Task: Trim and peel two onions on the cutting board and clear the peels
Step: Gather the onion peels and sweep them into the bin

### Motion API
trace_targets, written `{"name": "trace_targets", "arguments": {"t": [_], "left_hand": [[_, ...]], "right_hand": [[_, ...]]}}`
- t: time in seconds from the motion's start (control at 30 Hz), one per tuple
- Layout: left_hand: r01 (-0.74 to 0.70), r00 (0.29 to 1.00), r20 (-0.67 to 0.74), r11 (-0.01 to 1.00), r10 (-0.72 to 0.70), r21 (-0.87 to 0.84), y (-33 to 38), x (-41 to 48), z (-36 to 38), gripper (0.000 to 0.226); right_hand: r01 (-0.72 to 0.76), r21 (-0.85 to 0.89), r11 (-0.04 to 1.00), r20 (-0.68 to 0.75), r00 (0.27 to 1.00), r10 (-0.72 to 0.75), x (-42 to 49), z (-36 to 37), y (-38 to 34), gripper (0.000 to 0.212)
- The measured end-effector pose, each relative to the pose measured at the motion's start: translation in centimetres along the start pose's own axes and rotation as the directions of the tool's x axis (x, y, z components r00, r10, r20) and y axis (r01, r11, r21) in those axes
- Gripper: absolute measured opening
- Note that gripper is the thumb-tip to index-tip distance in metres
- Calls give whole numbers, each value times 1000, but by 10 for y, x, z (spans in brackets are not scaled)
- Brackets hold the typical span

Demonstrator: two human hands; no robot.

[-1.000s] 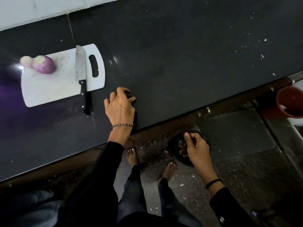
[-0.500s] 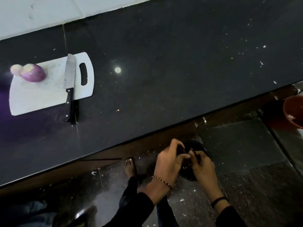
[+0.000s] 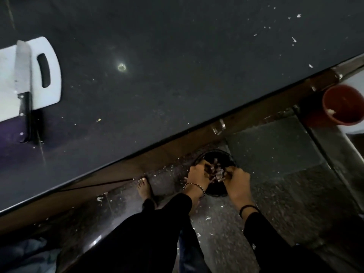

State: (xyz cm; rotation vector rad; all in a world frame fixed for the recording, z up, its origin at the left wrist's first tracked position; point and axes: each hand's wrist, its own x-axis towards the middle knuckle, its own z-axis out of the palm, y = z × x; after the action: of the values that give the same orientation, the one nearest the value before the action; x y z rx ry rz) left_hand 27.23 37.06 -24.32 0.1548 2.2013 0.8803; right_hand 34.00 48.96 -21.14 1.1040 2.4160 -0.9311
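Dark counter (image 3: 197, 66) carries board (image 3: 53, 83) and knife (image 3: 22, 67); over the floor bin (image 3: 228, 155) I see left hand (image 3: 197, 174) and right hand (image 3: 237, 179) close together, clutching peels (image 3: 216, 170).

No legible text, labels, brands, numbers or signs anywhere.

Black countertop (image 3: 177, 75) — white cutting board (image 3: 53, 56), knife (image 3: 23, 71) overhanging it; crumbs (image 3: 293, 39)
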Motion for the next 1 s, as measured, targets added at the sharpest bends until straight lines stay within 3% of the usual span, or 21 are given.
{"name": "trace_targets", "arguments": {"t": [0.1, 0.2, 0.3, 0.5, 0.77, 1.0], "left_hand": [[52, 999, 1, 999, -52, -10, 2, 5, 5, 21], [50, 998, 23, 999, -50, -4, 10, 5, 3, 26], [39, 999, 26, 990, -36, -135, 19, -3, -10, 28], [-51, 998, 22, 936, 62, -348, 39, -37, -77, 33], [-268, 962, -130, 929, 241, -256, 47, -99, -183, 29], [-343, 909, -323, 914, 264, -216, 31, -131, -252, 25]], "right_hand": [[21, -17, 1000, -29, 999, -22, 1, -4, 0, 16], [57, -2, 998, -11, 998, -57, 0, -7, -5, 18], [44, 75, 996, 15, 999, -45, -8, -16, -17, 25], [170, 240, 956, -103, 984, -149, -44, -46, -55, 23], [351, 378, 857, -133, 936, -325, -87, -60, -125, 19], [460, 455, 763, -104, 878, -467, -109, -61, -201, 20]]}}
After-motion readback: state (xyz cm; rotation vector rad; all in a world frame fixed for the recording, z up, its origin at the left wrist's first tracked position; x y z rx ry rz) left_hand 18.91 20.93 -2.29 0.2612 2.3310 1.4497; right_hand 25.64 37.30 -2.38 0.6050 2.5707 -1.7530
